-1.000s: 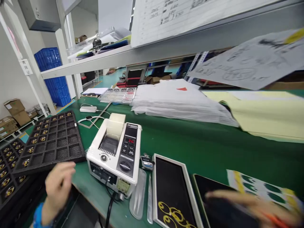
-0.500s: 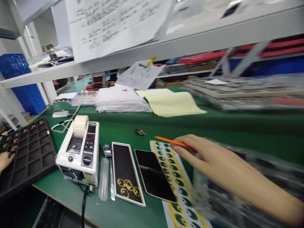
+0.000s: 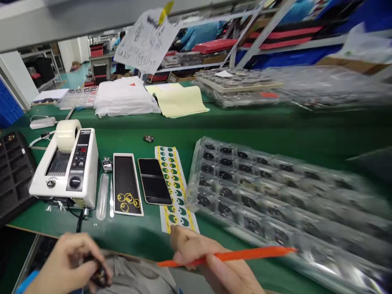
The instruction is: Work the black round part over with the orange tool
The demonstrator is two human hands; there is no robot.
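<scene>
My left hand (image 3: pixel 72 261) is low at the left, fingers curled around a small dark round part (image 3: pixel 99 274) with a brassy glint; the fingers partly cover it. At the bottom centre my right hand (image 3: pixel 208 257) is closed on a slim orange pointed stick (image 3: pixel 254 254), which lies across the fingers, blurred by motion. Just beyond the right hand is a sheet of yellow-edged stickers (image 3: pixel 174 183). A phone (image 3: pixel 154 181) lies along its left side. The white-rimmed tray (image 3: pixel 128 175) beside the phone holds several thin yellow rings (image 3: pixel 128 199).
A tape dispenser (image 3: pixel 65 163) stands at the left, beside a black compartment tray (image 3: pixel 14 175). Clear plastic trays (image 3: pixel 245 196) of dark round parts cover the right. A small metal part (image 3: pixel 148 139) lies mid-table. White sheets (image 3: pixel 122 98) and yellow paper (image 3: pixel 180 100) lie behind.
My right hand has come down and nearer with the orange stick. My left hand has left the black tray and now holds a small dark part. The view has turned right.
</scene>
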